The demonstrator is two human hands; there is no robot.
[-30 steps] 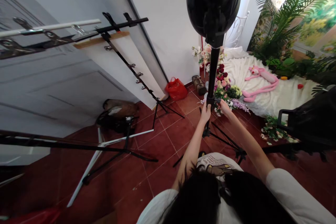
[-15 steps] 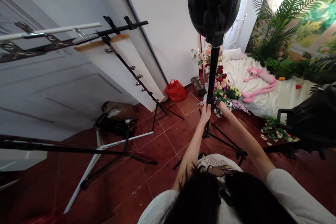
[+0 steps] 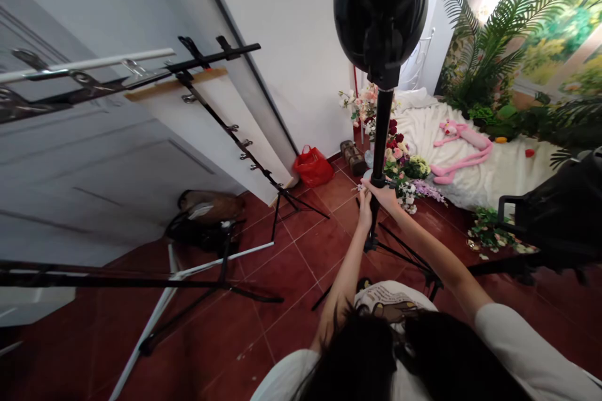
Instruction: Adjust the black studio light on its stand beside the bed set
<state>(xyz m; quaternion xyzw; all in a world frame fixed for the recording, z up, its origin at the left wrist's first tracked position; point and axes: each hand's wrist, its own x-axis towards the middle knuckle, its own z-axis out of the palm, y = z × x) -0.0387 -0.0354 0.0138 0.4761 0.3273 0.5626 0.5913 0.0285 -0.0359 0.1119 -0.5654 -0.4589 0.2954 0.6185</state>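
Observation:
A black light stand [image 3: 382,131] rises upright in front of me, with a large black studio light [image 3: 380,12] on its top. My left hand [image 3: 365,202] is closed round the pole from the left, just under the collar. From the right my right hand [image 3: 384,195] wraps over the pole at the collar [image 3: 378,182], its fingers reaching across to the left side. Both hands are close together and partly cover the pole. The stand's lower legs [image 3: 404,244] spread over the floor beyond my forearms.
Backdrop stands [image 3: 216,119] with clamps and a white roll fill the left. A red bag [image 3: 313,166] lies by the wall. Artificial flowers [image 3: 397,150], a pink plush toy [image 3: 465,141] on white cloth [image 3: 512,182], and another black light [image 3: 555,207] are to the right.
My right hand has moved left from the knob beside the collar onto the pole itself. My left hand has shifted slightly down and left. The view has turned slightly.

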